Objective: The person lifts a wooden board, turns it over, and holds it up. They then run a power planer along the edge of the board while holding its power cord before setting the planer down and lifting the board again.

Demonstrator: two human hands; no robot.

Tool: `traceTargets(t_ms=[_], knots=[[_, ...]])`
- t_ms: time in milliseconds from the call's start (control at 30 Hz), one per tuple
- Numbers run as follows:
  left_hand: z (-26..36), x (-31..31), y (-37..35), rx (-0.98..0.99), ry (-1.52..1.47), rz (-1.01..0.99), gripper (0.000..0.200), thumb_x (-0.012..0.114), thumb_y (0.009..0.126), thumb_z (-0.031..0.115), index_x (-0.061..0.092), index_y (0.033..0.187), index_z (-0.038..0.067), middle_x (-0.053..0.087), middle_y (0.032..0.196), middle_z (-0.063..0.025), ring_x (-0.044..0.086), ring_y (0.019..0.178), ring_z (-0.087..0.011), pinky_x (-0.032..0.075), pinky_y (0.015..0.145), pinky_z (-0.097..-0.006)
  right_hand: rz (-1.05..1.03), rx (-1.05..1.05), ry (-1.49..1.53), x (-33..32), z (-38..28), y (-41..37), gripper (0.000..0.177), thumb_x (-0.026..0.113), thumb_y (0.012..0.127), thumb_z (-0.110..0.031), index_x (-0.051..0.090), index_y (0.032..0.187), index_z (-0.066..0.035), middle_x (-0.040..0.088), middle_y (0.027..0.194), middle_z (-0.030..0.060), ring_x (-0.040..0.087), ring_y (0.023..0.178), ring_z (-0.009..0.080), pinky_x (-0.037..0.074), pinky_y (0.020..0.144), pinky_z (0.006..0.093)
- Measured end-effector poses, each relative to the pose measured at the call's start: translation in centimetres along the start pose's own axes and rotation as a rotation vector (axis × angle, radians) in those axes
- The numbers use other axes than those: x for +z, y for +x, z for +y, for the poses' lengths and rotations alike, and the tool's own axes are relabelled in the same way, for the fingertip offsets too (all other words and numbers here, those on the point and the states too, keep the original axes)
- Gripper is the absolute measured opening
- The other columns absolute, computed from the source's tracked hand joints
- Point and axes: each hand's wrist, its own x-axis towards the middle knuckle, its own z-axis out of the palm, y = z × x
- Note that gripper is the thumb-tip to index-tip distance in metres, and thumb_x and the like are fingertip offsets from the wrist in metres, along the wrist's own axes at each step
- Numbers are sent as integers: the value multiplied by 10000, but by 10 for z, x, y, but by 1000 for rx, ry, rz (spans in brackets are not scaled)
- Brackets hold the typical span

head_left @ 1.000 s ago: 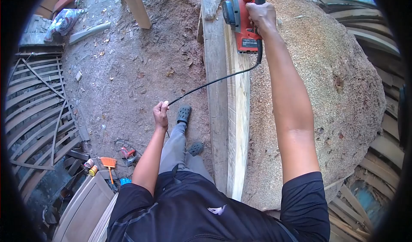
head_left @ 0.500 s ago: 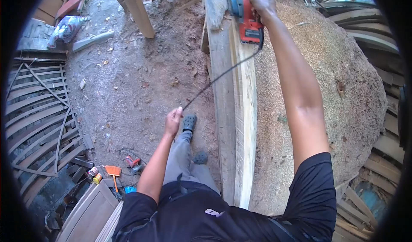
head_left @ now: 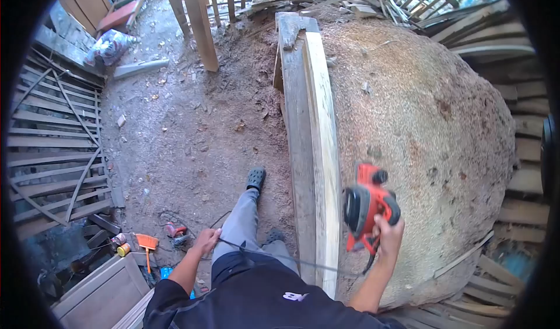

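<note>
The right hand (head_left: 389,231) is closed around the rear handle of a red electric planer (head_left: 366,207). The planer is in front of this hand and just to its left, close to the right side of the long plank (head_left: 319,124). I cannot tell if the planer touches the wood. The plank stands on its edge and goes far forward from the hand, with its pale edge on top.

The left hand (head_left: 207,239) is closed on the black cord (head_left: 291,260). From this hand the cord goes to the right, across the body and the near end of the plank, up to the planer.

To the right of the right hand is a big sawdust heap (head_left: 431,113). In front of the left hand a dark shoe (head_left: 255,179) stands on the dirt ground (head_left: 175,136). To the left of it, near, lies an orange brush (head_left: 147,242).
</note>
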Motion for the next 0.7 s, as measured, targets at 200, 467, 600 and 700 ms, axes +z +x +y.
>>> traceTargets(t_ms=[200,467,600,700], knots=[[-53,72,-145,-19,63,153,549,615,909,519,715,774,-4,591,559,-91,555,533,-156,446,554,-372,264,121,34,-150,123,-176,341,689,772,-8,551,1082,31,575,734,58,495,467,118,397,420,277],[-65,142,-280,162,44,302,438,638,939,415,721,806,7,613,579,-68,566,557,-120,451,558,-324,292,135,225,-285,238,-326,337,657,812,-30,553,1133,-13,524,670,14,463,440,92,376,399,256],[-126,183,-322,264,62,377,434,631,948,422,729,832,15,622,610,-72,576,590,-121,461,582,-337,350,60,249,-319,287,-378,245,655,819,-53,545,1038,-37,510,659,3,453,437,87,371,391,260],[-166,227,-375,229,76,468,421,624,957,413,731,851,21,615,608,-78,569,591,-120,458,579,-337,407,-12,251,-339,323,-429,153,663,823,-70,560,934,-52,523,657,5,458,442,88,373,397,260]])
